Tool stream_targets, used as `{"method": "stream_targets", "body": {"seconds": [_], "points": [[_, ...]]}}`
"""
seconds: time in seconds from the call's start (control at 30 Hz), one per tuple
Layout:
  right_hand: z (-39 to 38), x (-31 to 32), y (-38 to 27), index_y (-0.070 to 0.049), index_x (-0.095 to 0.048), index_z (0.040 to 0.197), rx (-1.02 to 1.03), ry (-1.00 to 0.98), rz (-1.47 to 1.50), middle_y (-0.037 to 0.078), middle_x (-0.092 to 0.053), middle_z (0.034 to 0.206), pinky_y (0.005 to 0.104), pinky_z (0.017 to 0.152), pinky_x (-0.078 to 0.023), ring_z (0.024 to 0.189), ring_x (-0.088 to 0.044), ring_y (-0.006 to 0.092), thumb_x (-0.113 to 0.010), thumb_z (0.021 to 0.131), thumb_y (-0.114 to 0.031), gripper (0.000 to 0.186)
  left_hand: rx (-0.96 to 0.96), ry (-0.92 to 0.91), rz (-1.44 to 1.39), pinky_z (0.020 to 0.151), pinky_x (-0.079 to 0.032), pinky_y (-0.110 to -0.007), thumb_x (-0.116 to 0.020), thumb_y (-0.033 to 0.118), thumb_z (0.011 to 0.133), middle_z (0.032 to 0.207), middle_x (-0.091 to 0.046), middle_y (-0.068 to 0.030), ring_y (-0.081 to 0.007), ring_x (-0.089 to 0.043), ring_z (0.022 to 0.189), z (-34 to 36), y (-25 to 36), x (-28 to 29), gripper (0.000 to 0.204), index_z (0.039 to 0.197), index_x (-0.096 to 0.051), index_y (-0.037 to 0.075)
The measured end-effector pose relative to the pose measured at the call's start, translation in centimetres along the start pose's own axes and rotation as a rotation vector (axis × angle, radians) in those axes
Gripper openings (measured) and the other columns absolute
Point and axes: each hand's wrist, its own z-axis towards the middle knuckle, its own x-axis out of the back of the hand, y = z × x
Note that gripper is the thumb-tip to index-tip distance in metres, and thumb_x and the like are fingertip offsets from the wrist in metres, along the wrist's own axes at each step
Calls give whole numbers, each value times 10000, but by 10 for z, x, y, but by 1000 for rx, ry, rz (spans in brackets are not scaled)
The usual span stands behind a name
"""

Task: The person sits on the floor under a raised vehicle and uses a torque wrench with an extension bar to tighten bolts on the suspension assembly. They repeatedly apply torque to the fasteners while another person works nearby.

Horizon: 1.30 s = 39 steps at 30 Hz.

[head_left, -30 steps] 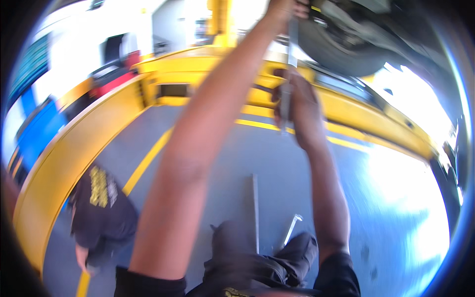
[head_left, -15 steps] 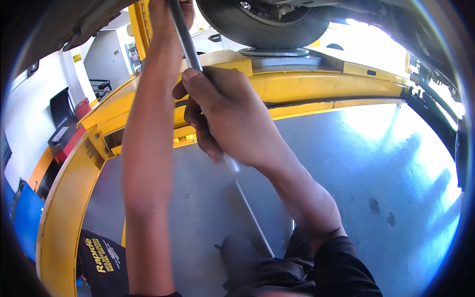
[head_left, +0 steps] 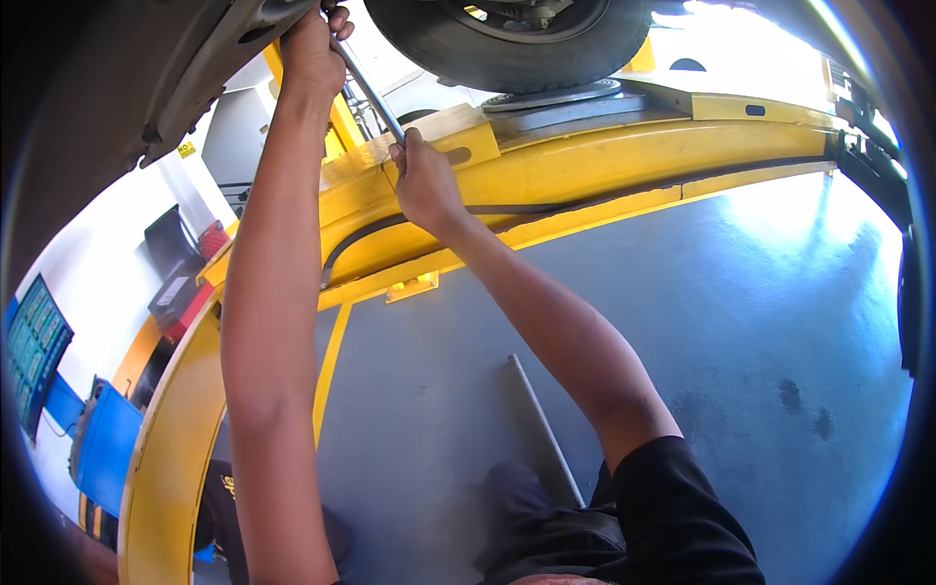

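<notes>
Beneath the raised car, both my arms reach up and forward. My left hand [head_left: 314, 49] is at the top, close under the car's dark underside [head_left: 156, 68], with its fingers curled round the upper end of a long steel bar [head_left: 369, 86] that looks like a wrench handle. What the bar's upper end meets is hidden by the hand and the car. Lower down and to the right, my right hand [head_left: 427, 182] is closed round the bar's lower end. The bar slants between the two hands, in front of the yellow lift beam.
A tyre [head_left: 517, 49] rests on a round turn plate [head_left: 551, 96] on the yellow lift runway [head_left: 604, 161]. A thin metal rod [head_left: 546, 429] stands out near my legs. Blue equipment [head_left: 107, 448], a screen [head_left: 39, 341] and a person in a dark shirt [head_left: 222, 507] are at the left.
My right hand has moved up and away, with the bar. The bar's knurled end, seen below that hand before, no longer shows. The view has shifted, bringing more car underside in at left.
</notes>
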Motion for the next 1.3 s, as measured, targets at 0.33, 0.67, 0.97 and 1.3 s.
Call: {"method": "stream_targets", "body": {"seconds": [0.33,0.67,0.97,1.3], "points": [[-8,40,-25,39,-553,1014,-121,-264,49,290,-667,866,547,757,-474,874,-646,496,-510,1127,-302,362,-24,-76,47,530,-375,-217,-589,287,1101,876,-537,37,-49,-457,652,6,-2,16,157,1084,-619,134],[-37,111,-123,41,-571,951,-393,-568,719,82,-552,618,343,489,-448,500,-565,137,-496,1144,-386,475,134,-262,-241,550,-417,-208,-533,227,1116,908,-554,-15,-77,-494,672,2,11,22,179,1141,-605,64],[-42,117,-120,31,-612,1036,-319,-631,1020,14,-521,597,256,476,-399,441,-474,89,-483,1147,-419,482,173,-254,-304,537,-433,-241,-525,233,1113,966,-611,-78,-111,-532,655,4,12,19,235,1182,-601,22],[-41,111,-126,27,-625,970,-388,-581,983,-2,-496,594,254,438,-363,413,-427,85,-498,1142,-423,499,53,-335,-237,566,-429,-248,-529,238,1099,1033,-639,-90,-125,-525,693,-6,16,12,250,1196,-613,23]]}}
